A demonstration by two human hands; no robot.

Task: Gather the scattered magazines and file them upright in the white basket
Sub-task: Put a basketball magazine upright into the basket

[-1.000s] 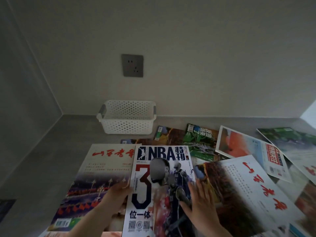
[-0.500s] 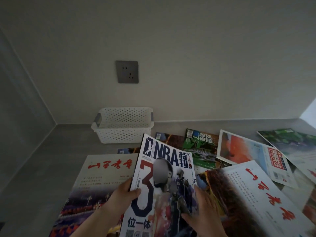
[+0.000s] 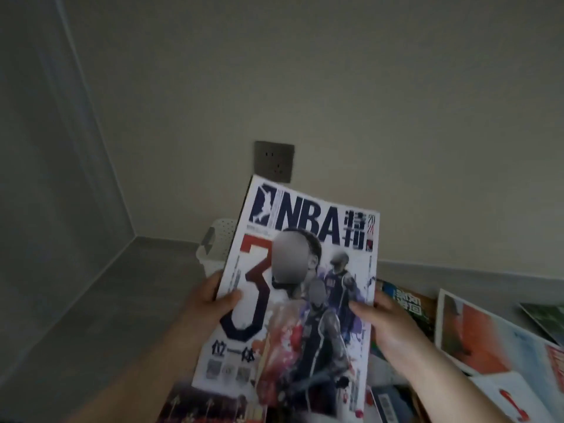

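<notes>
Landmark: NBA magazine (image 3: pixel 293 285), white cover with a big "3" and basketball players, blurred in places.
Where it is: up in the air in front of the person, clear of the grey surface (image 3: pixel 122 300), cover facing them and top edge leaning a little to the right.
Left hand (image 3: pixel 210 297): pinches the magazine's left edge about halfway down. The thumb (image 3: pixel 229 299) lies on the cover beside the "3"; the fingers go behind the pages, out of sight.
Right hand (image 3: pixel 387 322): pinches the right edge at much the same height, thumb (image 3: pixel 363 308) laid on the cover, the other fingers curled round the back.
White basket (image 3: pixel 218 242): behind the magazine's left edge, mostly hidden by it. Only one perforated end with a grey handle shows, against the wall. Cannot tell what is inside.
Wall socket (image 3: pixel 274 160): just above the magazine's top left corner, on the pale wall.
Green-titled magazine (image 3: pixel 409 303): lying flat just right of the held magazine, partly behind the right hand.
Orange-and-white magazine (image 3: pixel 476 334): flat, further right of that.
Green cover (image 3: pixel 546 319): far right, cut by the frame edge.
White cover with red brush lettering (image 3: pixel 512 401): below and to the right of the held magazine.
Dark red cover (image 3: pixel 207 407): directly under the magazine's bottom edge, blurred.
</notes>
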